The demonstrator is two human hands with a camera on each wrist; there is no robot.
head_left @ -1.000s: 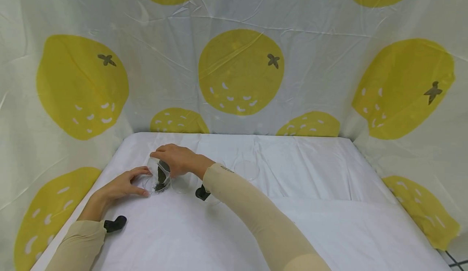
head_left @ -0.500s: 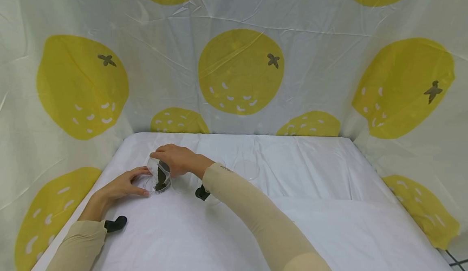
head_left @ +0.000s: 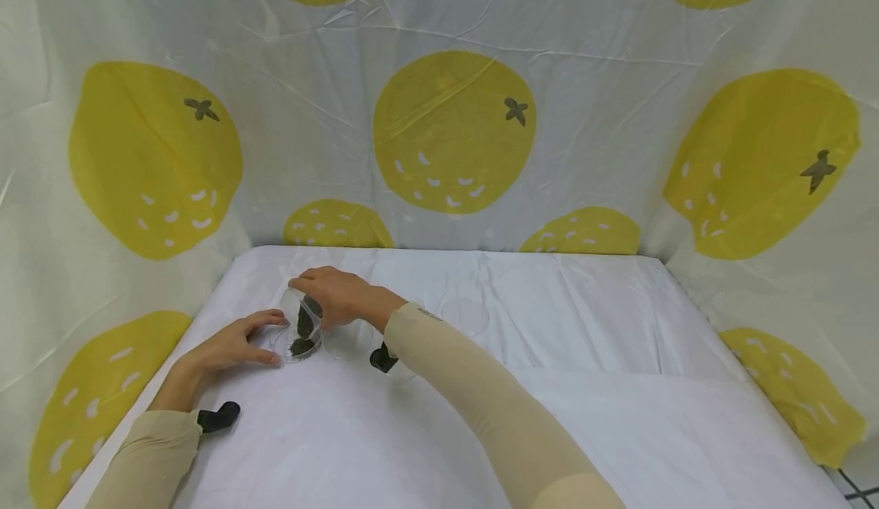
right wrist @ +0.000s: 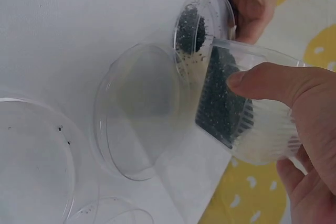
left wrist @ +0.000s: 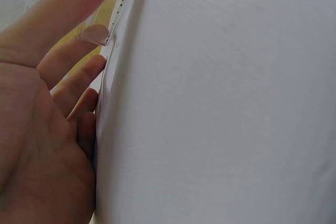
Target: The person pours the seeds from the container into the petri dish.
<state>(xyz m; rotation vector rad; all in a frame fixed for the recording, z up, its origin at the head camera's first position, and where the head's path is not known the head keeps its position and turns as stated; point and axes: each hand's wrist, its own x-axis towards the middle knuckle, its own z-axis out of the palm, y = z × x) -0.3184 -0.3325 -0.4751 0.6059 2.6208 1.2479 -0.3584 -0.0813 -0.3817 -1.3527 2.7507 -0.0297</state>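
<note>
My right hand grips a clear ribbed plastic container half full of dark granules, thumb on its near side. The container is tilted, its lip over a shallow clear petri dish. A heap of the same dark granules lies in that dish, with loose bits scattered round it. My left hand holds the petri dish at its side, thumb near and fingers beyond. In the left wrist view only a corner of the dish shows behind the left hand.
To the right of the filled dish stands another clear dish. A larger clear dish with a few dark specks and a further clear dish are nearby. One more clear round dish lies farther right on the white cloth.
My right hand has lifted the container slightly up and to the right. The dark granules in the dish now show as a separate heap below the container. My left hand stays in place.
</note>
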